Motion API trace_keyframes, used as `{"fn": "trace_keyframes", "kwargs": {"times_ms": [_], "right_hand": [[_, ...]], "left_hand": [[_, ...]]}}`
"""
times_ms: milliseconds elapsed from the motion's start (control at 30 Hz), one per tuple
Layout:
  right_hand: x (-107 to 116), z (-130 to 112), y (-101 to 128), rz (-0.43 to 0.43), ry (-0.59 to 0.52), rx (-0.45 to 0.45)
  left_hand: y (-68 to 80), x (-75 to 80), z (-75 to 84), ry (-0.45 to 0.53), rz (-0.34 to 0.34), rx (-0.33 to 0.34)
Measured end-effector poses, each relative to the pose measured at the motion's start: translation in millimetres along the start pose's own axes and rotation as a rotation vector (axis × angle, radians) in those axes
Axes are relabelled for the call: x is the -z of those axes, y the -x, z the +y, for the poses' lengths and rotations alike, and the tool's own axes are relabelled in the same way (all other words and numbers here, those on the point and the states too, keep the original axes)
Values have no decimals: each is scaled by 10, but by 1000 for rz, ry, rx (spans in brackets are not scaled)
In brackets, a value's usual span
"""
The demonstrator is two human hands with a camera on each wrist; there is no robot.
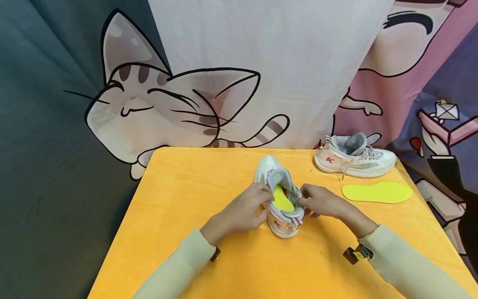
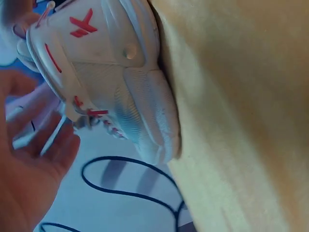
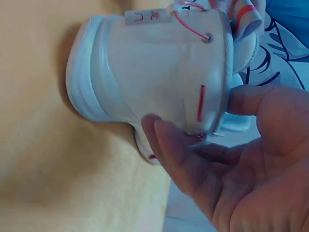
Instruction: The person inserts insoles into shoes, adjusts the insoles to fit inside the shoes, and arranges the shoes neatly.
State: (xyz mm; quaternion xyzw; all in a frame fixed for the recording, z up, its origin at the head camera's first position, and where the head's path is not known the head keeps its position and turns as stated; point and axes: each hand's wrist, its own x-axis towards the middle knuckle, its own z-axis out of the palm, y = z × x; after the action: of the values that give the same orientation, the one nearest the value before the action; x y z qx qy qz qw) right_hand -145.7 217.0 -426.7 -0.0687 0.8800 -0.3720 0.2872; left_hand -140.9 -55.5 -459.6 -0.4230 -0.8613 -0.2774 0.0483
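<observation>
A white sneaker (image 1: pixel 281 224) with red marks stands on the table, toe pointing away and heel toward me. Inside its opening lies a neon-yellow insole (image 1: pixel 282 200); its front part is hidden in the shoe. At the left edge of the collar is my left hand (image 1: pixel 246 207), its fingers loosely bent and its thumb apart from the shoe. Across the opening, my right hand (image 1: pixel 322 201) pinches the right side of the collar, thumb on the inner side and fingers outside. In the right wrist view, a small tag (image 3: pixel 148 17) hangs on a red cord from the sneaker.
A matching sneaker (image 1: pixel 356 160) stands at the table's back right, toe to the right. Nearer me lies a second neon-yellow insole (image 1: pixel 377 192), flat on the yellow table (image 1: pixel 179 199). Behind the table hangs a cartoon-printed cloth (image 1: pixel 298 62).
</observation>
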Motion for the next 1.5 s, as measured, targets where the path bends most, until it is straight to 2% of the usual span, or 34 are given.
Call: {"fn": "trace_keyframes", "kwargs": {"times_ms": [133,200,267,367,467,600,733,833,1067,1333,1500], "right_hand": [[75,-34,44,108,213,95],[120,-69,77,185,296,172],[171,-117,106,229,335,248],[262,-200,132,187,346,362],[343,-274,127,25,348,448],[384,-335,85,-220,385,506],[348,-420,30,-362,446,519],[312,-515,-6,-427,486,486],[230,-697,-107,-561,560,389],[134,-722,-281,-641,632,319],[23,-681,-359,-642,671,219]], "left_hand": [[-71,5,-91,240,88,261],[-141,-17,-146,350,115,364],[-216,-41,-190,442,117,429],[-312,-84,-222,539,97,481],[-374,-117,-214,570,102,504],[-422,-129,-178,548,116,514],[-451,-118,-159,523,106,517],[-458,-112,-168,504,96,526],[-457,-92,-192,551,65,524],[-433,-79,-202,573,45,562],[-436,-80,-215,592,46,558]]}}
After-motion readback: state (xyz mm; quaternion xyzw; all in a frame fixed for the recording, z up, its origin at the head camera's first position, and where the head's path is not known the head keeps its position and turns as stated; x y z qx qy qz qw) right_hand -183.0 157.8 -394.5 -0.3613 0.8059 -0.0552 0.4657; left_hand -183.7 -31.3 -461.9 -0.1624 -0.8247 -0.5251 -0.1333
